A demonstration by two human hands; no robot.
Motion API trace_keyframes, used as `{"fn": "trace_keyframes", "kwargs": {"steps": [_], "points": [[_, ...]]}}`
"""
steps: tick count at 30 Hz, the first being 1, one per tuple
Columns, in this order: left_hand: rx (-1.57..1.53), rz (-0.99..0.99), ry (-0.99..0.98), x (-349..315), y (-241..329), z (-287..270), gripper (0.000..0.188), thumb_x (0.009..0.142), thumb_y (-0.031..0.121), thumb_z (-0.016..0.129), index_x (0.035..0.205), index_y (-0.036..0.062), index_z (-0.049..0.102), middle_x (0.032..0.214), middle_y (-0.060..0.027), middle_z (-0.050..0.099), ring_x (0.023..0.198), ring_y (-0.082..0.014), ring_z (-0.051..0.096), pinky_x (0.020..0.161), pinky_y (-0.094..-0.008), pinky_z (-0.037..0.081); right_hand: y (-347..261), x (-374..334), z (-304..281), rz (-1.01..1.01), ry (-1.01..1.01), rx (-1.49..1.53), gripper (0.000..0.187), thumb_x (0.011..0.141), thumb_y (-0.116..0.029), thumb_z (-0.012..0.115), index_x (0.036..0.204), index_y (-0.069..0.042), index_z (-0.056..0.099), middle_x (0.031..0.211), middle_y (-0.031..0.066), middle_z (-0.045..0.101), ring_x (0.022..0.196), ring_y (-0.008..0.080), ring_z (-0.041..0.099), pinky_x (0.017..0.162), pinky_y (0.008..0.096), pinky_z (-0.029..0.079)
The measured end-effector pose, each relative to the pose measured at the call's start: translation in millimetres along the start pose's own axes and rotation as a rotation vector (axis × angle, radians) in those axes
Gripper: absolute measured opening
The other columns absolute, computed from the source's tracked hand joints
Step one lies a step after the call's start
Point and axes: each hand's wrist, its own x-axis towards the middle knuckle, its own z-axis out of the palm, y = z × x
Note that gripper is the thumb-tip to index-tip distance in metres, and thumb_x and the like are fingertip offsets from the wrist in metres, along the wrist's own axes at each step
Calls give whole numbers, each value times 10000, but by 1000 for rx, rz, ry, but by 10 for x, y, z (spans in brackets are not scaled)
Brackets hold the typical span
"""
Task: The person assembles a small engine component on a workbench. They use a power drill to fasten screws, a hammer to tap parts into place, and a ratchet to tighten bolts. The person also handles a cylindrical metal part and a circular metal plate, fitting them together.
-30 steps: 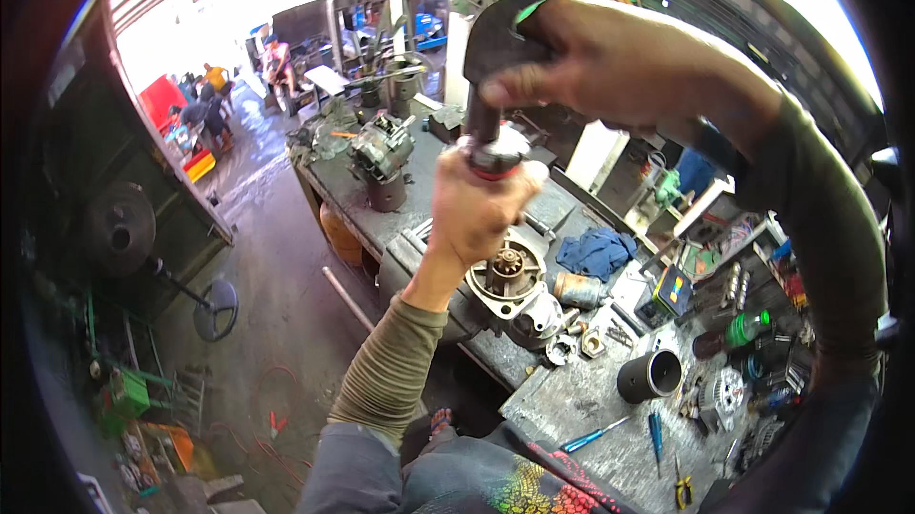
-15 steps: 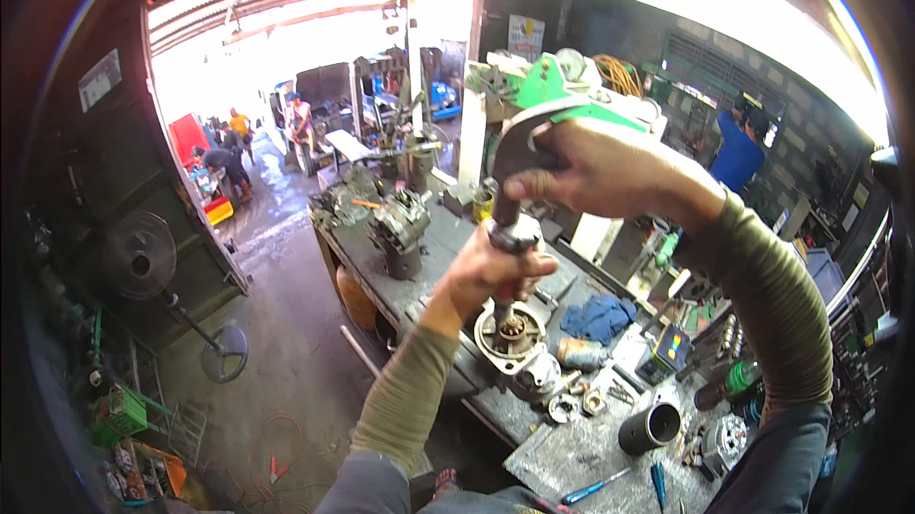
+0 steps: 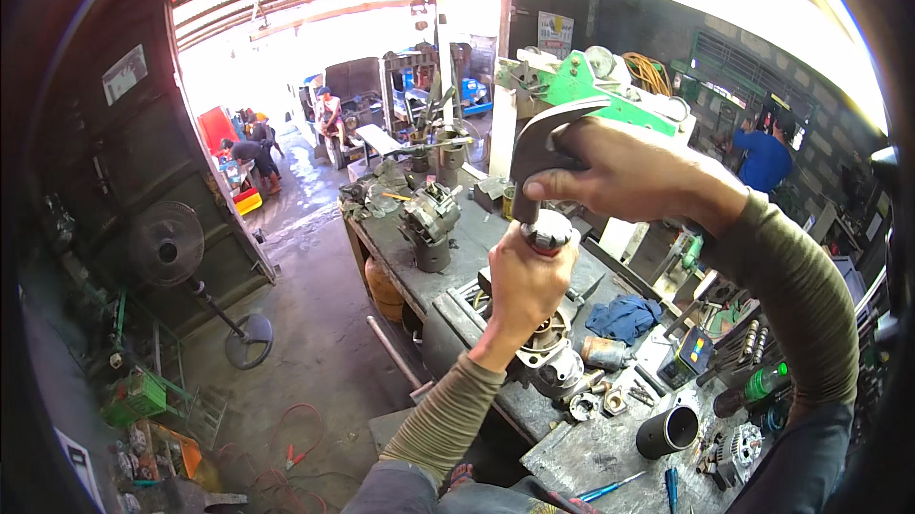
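My right hand (image 3: 605, 171) is closed around a dark curved metal tool (image 3: 532, 150) with a bright outer edge. The tool's short thick stem points down at the silver round end (image 3: 550, 226) of another tool, which has a red band below that end. My left hand (image 3: 527, 280) is wrapped around this second tool and hides most of it. I cannot tell whether the stem touches the silver end. Just below my left hand, a round metal motor housing (image 3: 543, 357) sits on the bench, its opening partly covered by the hand.
On the workbench (image 3: 457, 280) stand another motor assembly (image 3: 431, 218), a blue cloth (image 3: 624, 318), a dark cylinder (image 3: 667, 432) and blue-handled screwdrivers (image 3: 671, 487). A pedestal fan (image 3: 170, 245) is at left. A person in blue (image 3: 765, 156) is at far right; others are outside.
My left hand has turned over, and the tool in it has tilted so its silver end faces me. The housing's inner gear is now mostly covered. The whole view has shifted slightly.
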Motion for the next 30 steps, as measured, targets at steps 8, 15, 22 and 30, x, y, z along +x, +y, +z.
{"fn": "trace_keyframes", "kwargs": {"steps": [8, 15, 22, 30], "points": [[-312, -341, -354, -48, 91, -357, 432, 919, 59, 755, 1285, 21, 527, 1121, -68, 681, 991, -167, 677, 877, -338, 555, 93, -1030, 1177, 331, 552, 510, 219, 1040, -153, 632, 1179, 4, 696, 1040, 84, 766, 920, 156, 708, 821, 322, 553], [-206, -268, -502, 242, 102, -805, 724, 689, 110, 1001, 1293, -9, 621, 1066, -98, 754, 936, -167, 727, 872, -334, 615, 92, -2827, 3789, 681, 652, 387, 217, 873, -20, 714, 1089, -13, 732, 1064, 175, 756, 983, 359, 735, 887, 414, 567], [75, -356, -261, -8, 3, -457, 489, 821, 126, 912, 1192, 10, 616, 1137, -84, 655, 994, -161, 651, 902, -338, 532, -89, -3982, 4797, 1007, 548, 22, 571, 816, -127, 760, 1372, -71, 644, 1114, 228, 674, 1031, 454, 653, 876, 501, 544], [29, -92, -401, 34, -58, -834, 592, 882, 81, 837, 1382, -42, 545, 1153, -145, 696, 1008, -206, 690, 869, -332, 577, -59, -4042, 4780, 1119, 525, 106, 565, 816, -166, 820, 1358, -102, 674, 998, 133, 615, 923, 361, 650, 787, 465, 549]]}}
